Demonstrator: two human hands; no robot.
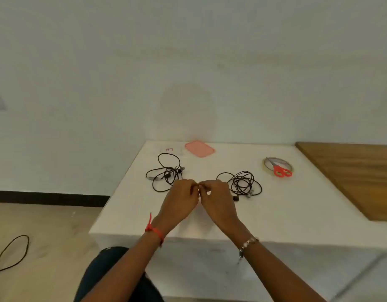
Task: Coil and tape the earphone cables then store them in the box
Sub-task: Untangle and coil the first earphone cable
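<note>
earphone cables (165,173) tangled, left hand (181,199) and right hand (218,201) fingertips touching, cannot tell what they pinch

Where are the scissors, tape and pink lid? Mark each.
Scissors (276,167): head view, where the red handles meet the blades.
Tape (265,166): head view, left rim of the roll.
Pink lid (199,148): head view, middle of its top.

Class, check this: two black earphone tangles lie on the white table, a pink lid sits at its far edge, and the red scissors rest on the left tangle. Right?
Not quite. The head view shows the red scissors resting on the tape roll, beyond the right tangle, not on the left tangle. The rest holds.
</note>
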